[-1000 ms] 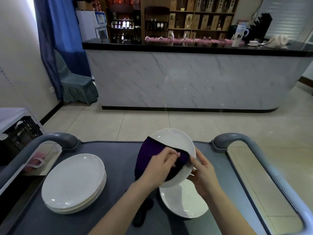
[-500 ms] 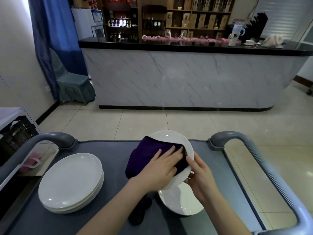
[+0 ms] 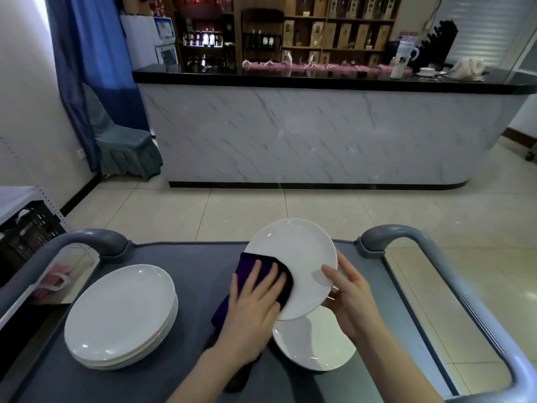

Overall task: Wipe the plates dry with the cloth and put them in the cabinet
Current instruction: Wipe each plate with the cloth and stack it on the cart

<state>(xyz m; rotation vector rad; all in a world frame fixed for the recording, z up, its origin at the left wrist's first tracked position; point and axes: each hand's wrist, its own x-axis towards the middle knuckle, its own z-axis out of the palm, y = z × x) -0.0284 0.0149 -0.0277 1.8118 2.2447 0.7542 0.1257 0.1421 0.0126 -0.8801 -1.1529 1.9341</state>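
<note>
A white plate [image 3: 293, 251] is held tilted above the grey cart top [image 3: 203, 263]. My right hand [image 3: 348, 295] grips its right rim, thumb on the face. My left hand [image 3: 255, 298] presses a dark purple cloth [image 3: 250, 263] flat against the plate's lower left part, fingers straight. Part of the cloth hangs below the plate, behind my left hand. Another white plate [image 3: 313, 344] lies on the cart under the held one. A stack of white plates [image 3: 122, 315] sits on the cart's left side.
The cart has grey handles at the far left [image 3: 87, 239] and far right [image 3: 392, 237]. A marble-fronted bar counter [image 3: 319, 135] stands across the tiled floor. A covered chair [image 3: 125, 146] is at the left wall; a black crate [image 3: 26, 234] sits left of the cart.
My left hand has slid the cloth from the plate's middle down to its lower left, baring most of the plate's face. My right hand keeps its hold on the rim.
</note>
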